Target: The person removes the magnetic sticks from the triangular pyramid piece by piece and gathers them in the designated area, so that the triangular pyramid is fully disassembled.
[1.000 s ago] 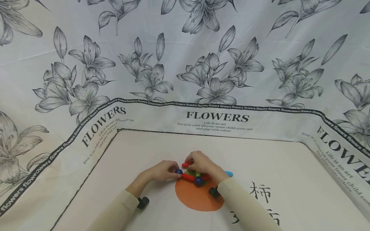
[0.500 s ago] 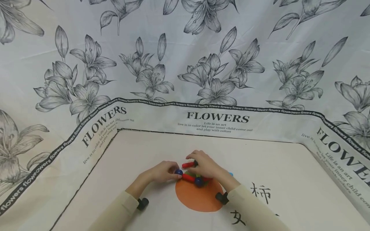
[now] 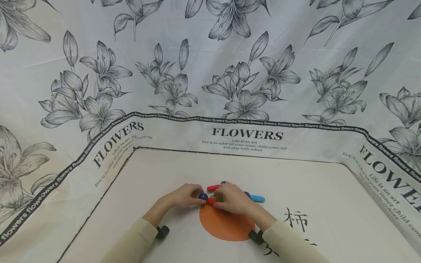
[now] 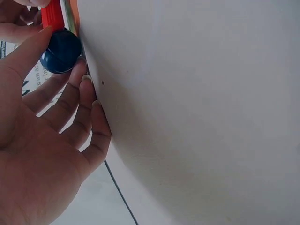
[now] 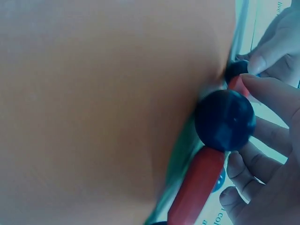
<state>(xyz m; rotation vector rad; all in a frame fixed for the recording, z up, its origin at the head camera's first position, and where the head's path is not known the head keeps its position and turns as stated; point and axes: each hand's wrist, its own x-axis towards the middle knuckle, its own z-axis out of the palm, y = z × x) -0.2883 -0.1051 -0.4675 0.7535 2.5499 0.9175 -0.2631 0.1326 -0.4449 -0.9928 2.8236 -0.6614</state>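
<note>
My left hand pinches a dark blue ball between thumb and fingers. A red rod joins that ball, and my right hand pinches it between thumb and finger. In the right wrist view, a second blue ball sits by the right hand's fingers, and another red rod runs on from it. Beyond the right hand lies one more red rod, with a blue ball at its end. A light blue rod adjoins a ball partly hidden by that hand.
The pieces lie on a pale mat with a printed orange circle and black characters. Behind stands a flower-printed cloth that also rises at both sides.
My right hand has let go of the far red rod and come nearer, onto the red rod beside the left hand. The left hand keeps its hold on the ball.
</note>
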